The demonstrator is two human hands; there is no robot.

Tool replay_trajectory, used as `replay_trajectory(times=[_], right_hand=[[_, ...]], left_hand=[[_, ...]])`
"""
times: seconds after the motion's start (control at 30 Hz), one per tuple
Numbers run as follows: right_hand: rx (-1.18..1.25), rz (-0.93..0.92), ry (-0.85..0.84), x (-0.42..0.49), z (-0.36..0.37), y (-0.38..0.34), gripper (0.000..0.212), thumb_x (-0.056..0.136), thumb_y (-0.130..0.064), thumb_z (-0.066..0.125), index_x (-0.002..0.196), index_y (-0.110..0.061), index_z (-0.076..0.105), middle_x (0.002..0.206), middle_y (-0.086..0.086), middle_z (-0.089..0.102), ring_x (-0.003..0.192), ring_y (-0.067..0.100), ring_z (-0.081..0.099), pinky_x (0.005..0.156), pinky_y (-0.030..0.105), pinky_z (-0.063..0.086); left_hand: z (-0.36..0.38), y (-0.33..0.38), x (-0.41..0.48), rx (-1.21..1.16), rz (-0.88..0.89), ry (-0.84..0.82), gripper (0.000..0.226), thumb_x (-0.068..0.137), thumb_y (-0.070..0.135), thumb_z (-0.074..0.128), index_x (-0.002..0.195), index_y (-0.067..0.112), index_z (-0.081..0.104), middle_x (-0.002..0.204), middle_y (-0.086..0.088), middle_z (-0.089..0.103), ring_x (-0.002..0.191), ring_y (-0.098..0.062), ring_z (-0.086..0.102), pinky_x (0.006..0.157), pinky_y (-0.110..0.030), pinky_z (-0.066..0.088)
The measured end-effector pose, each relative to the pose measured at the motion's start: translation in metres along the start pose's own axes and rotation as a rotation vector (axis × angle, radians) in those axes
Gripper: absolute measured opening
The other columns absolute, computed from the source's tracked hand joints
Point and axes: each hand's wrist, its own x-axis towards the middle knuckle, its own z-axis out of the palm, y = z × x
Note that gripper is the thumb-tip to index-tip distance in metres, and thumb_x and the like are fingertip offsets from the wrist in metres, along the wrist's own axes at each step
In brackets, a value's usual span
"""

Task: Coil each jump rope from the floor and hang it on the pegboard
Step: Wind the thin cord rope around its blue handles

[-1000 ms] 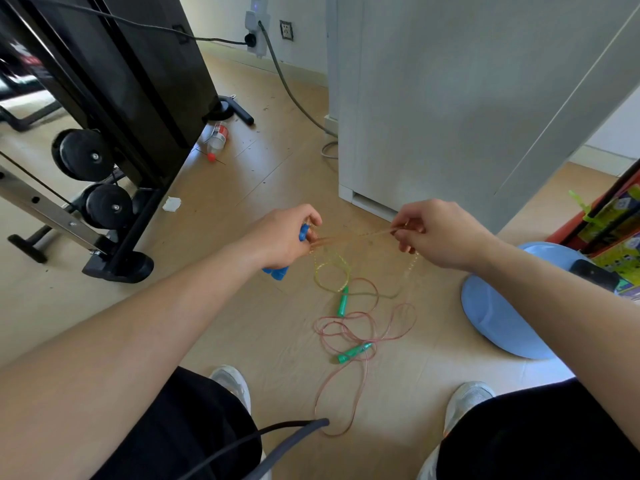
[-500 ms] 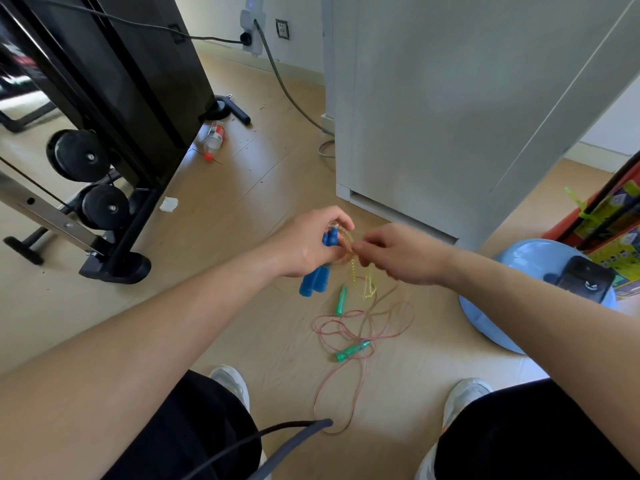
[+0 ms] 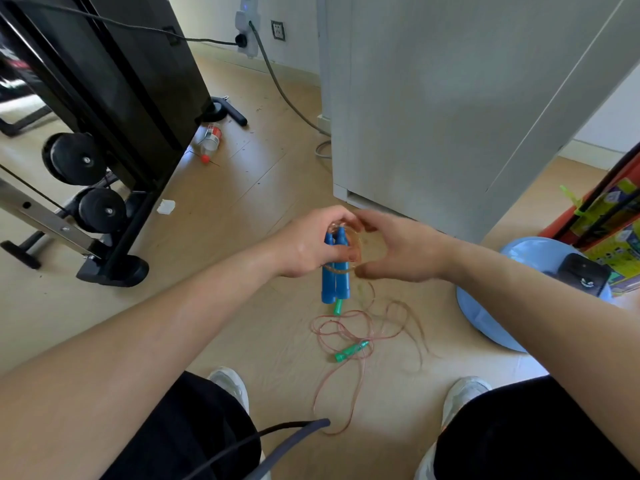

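Head: left hand (image 3: 307, 244) grips blue handles (image 3: 335, 283); bottle label (image 3: 215, 134) (red) illegible.

I see the loose jump rope (image 3: 349, 332) on the floor (image 3: 242, 188) between the shoes (image 3: 230, 384) — exercise machine (image 3: 114, 98) left, cabinet (image 3: 433, 98) behind, basin (image 3: 485, 313) right.

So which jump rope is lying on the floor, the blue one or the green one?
The green-handled rope, with the pink cord, lies loose on the floor. The blue-handled rope is off the floor, held in the left hand.
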Motion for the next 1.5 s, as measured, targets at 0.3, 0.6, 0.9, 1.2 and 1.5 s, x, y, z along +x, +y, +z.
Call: replay_trajectory(times=[0.3, 0.6, 0.9, 1.2, 1.5], right_hand=[[0.216, 0.038, 0.023, 0.006, 0.015, -0.001, 0.047, 0.067, -0.043, 0.088, 0.098, -0.017, 0.063, 0.084, 0.004, 0.07, 0.068, 0.018, 0.063, 0.064, 0.036, 0.051], [0.293, 0.08, 0.064, 0.006, 0.017, -0.003, 0.03, 0.08, -0.037, 0.08, 0.093, -0.013, 0.067, 0.079, 0.01, 0.072, 0.055, 0.021, 0.063, 0.047, 0.027, 0.051], [0.252, 0.098, 0.043, 0.003, 0.009, 0.007, 0.028, 0.084, -0.039, 0.076, 0.087, -0.015, 0.063, 0.069, 0.002, 0.062, 0.054, 0.013, 0.057, 0.044, 0.017, 0.043], [0.312, 0.032, 0.105, 0.003, 0.003, 0.011, 0.027, 0.082, -0.038, 0.079, 0.087, -0.017, 0.063, 0.064, -0.004, 0.06, 0.045, 0.002, 0.052, 0.048, 0.018, 0.043], [0.286, 0.016, 0.046, 0.005, 0.002, 0.016, 0.033, 0.083, -0.038, 0.077, 0.091, -0.01, 0.061, 0.072, 0.005, 0.063, 0.054, 0.012, 0.056, 0.051, 0.024, 0.047]], left_hand=[[0.01, -0.007, 0.003, -0.147, 0.005, 0.122, 0.036, 0.092, 0.026, 0.07, 0.123, 0.027, 0.051, 0.105, 0.005, 0.065, 0.1, -0.017, 0.065, 0.091, -0.043, 0.056], [0.027, 0.003, 0.005, -0.263, 0.005, 0.271, 0.018, 0.101, 0.023, 0.056, 0.114, 0.028, 0.045, 0.113, 0.0, 0.06, 0.1, -0.017, 0.061, 0.084, -0.034, 0.054], [0.027, 0.002, 0.004, -0.68, -0.162, 0.222, 0.008, 0.105, 0.016, 0.047, 0.101, 0.02, 0.041, 0.106, -0.013, 0.059, 0.098, -0.027, 0.058, 0.101, -0.054, 0.047], [0.01, 0.006, 0.0, -1.073, -0.144, 0.097, 0.01, 0.105, 0.012, 0.043, 0.097, 0.012, 0.048, 0.109, -0.018, 0.068, 0.08, -0.025, 0.068, 0.076, -0.033, 0.06], [0.006, 0.004, 0.003, -0.322, -0.063, 0.312, 0.022, 0.091, 0.0, 0.058, 0.088, 0.019, 0.071, 0.08, 0.004, 0.062, 0.065, -0.001, 0.051, 0.061, -0.018, 0.04]])
